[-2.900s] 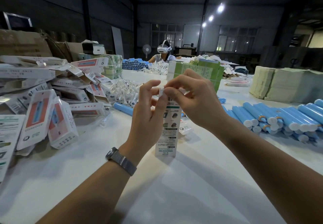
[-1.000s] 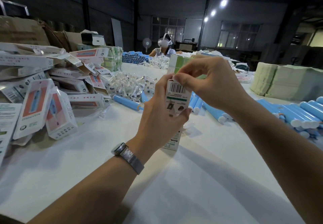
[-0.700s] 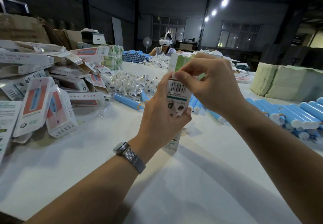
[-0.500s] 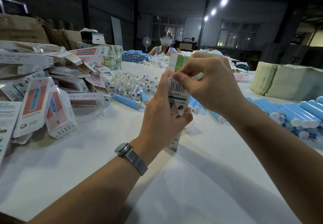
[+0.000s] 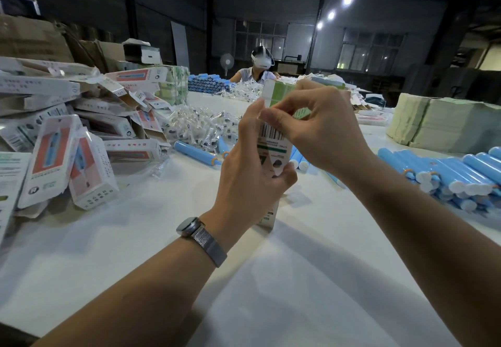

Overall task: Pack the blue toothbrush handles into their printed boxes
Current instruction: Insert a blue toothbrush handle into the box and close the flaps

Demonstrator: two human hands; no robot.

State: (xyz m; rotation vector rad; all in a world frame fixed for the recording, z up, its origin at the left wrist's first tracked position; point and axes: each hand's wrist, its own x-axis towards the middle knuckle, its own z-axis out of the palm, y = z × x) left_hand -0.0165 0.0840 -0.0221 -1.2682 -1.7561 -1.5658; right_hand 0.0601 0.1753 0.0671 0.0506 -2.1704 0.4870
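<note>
Printed box (image 5: 272,147) between both hands' fingers (image 5: 267,116)

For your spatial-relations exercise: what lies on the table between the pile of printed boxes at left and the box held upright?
Head view: a lone blue toothbrush handle and clear-wrapped brush heads on white table.

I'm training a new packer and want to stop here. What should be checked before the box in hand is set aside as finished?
1. Left hand holds the box upright, its foot on the table: ok.
2. Right hand pinches the top flap: ok.
3. Top flap tucked fully shut: not ok, a white flap stands up.
4. Handle inside the box: cannot tell.
5. More blue handles within reach on the right: ok.
6. Pile of boxes on the left for the next one: ok.
</note>
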